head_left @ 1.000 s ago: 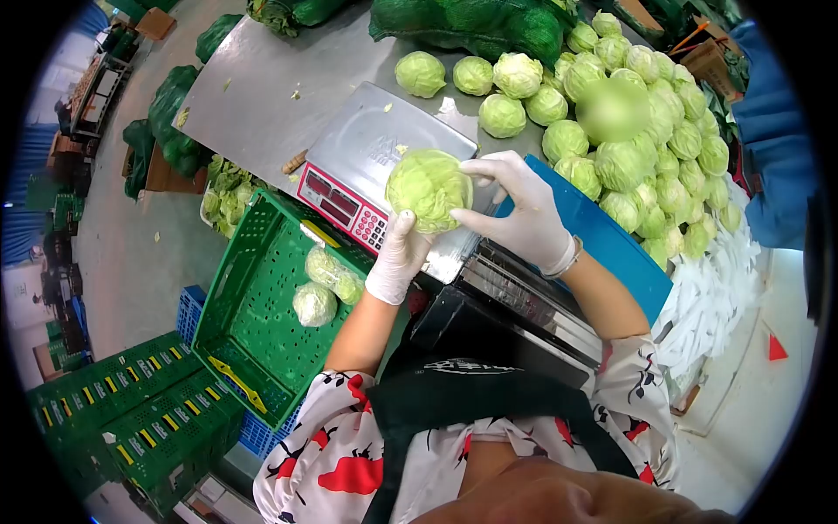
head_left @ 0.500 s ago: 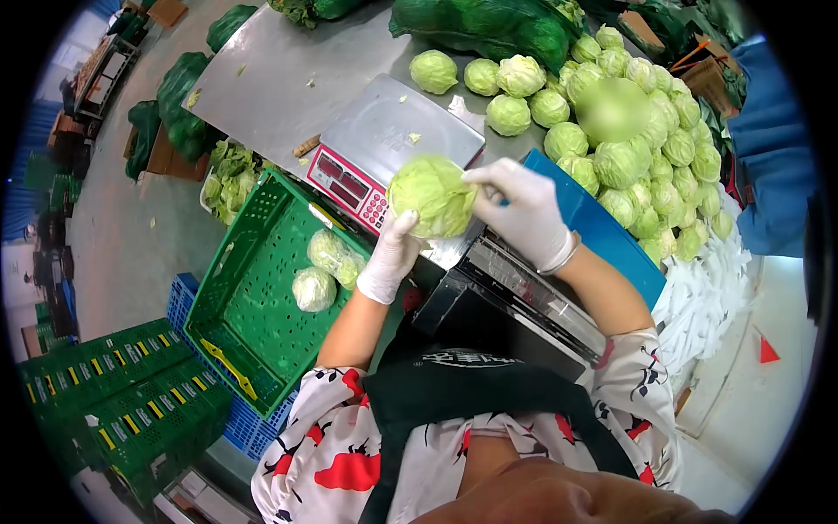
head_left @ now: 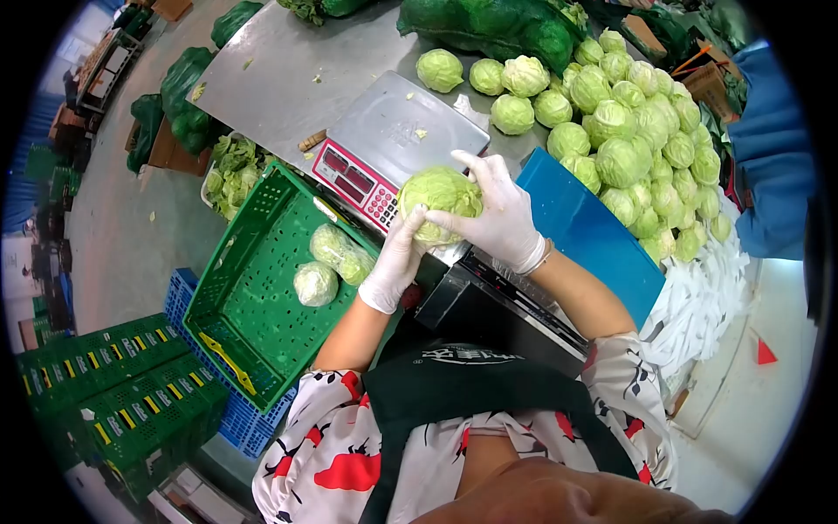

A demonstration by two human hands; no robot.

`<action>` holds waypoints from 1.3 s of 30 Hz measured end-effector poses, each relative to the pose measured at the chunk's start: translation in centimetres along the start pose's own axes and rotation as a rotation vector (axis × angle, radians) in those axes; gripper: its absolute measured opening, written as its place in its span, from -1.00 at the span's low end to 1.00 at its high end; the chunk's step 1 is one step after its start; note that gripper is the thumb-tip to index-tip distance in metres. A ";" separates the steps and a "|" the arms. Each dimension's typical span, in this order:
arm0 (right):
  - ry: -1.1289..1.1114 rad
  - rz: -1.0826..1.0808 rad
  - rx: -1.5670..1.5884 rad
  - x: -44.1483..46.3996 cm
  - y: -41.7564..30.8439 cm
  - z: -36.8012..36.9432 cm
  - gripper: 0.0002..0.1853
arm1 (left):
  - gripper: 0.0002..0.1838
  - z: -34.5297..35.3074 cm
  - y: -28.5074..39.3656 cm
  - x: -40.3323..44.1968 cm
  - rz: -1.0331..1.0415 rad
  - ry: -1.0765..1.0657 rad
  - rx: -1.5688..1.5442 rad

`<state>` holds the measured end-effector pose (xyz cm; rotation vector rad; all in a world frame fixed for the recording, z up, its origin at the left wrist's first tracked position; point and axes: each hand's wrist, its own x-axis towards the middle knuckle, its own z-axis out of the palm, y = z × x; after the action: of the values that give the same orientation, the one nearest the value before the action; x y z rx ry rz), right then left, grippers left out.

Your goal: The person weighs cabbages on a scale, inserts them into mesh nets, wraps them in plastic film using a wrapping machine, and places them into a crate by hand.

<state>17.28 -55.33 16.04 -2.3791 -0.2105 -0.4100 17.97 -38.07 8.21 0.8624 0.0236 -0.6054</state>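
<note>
A round pale-green cabbage [head_left: 443, 194] is held up in front of my body, over the near edge of the scale. My left hand [head_left: 393, 266], in a white glove, grips it from the lower left with the thumb on its near side. My right hand [head_left: 502, 218], also gloved, has its thumb across the near face of the cabbage and its fingers bent up along the right side. The digital scale [head_left: 406, 127], with a red-framed keypad, bears only a leaf scrap. Left of my hands, the green crate [head_left: 253, 288] contains two wrapped cabbages [head_left: 316, 284].
A large pile of cabbages [head_left: 650, 131] lies at the right, behind a blue tray [head_left: 594, 236]. A black machine [head_left: 489, 297] stands under my right forearm. White strips [head_left: 698, 306] hang at the right. Stacked green crates [head_left: 131, 393] stand at the lower left.
My right hand has shifted from pinching at the upper right of the cabbage to resting its thumb across the near face. The cabbage has moved slightly right and turned.
</note>
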 end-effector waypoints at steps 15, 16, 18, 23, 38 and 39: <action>0.125 0.648 0.867 -0.3 4.5 -2.7 -0.82 | 0.00 1.9 -0.5 -0.8 -0.043 -0.129 -0.106; 0.188 0.697 0.995 -0.6 5.1 -3.4 -0.83 | 0.02 2.0 -0.6 -0.7 -0.033 -0.151 -0.117; 0.298 0.771 1.214 -1.8 6.5 -5.3 -0.84 | 0.04 2.2 -0.7 -0.4 -0.010 -0.184 -0.101; 0.136 0.956 0.988 -10.4 6.9 -12.5 -0.80 | 0.10 1.9 0.7 0.5 0.242 -0.121 0.463; -0.072 0.521 -0.166 -16.7 7.9 -16.5 -0.82 | 0.08 -4.5 1.3 11.5 0.447 0.331 1.470; -0.039 0.474 -0.129 -14.5 9.3 -15.6 -0.82 | 0.12 -5.4 1.3 12.4 0.411 0.358 1.428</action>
<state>2.48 -73.20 16.18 -2.4629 0.3684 -0.1537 30.08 -39.67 2.37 2.2785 -0.2900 0.0294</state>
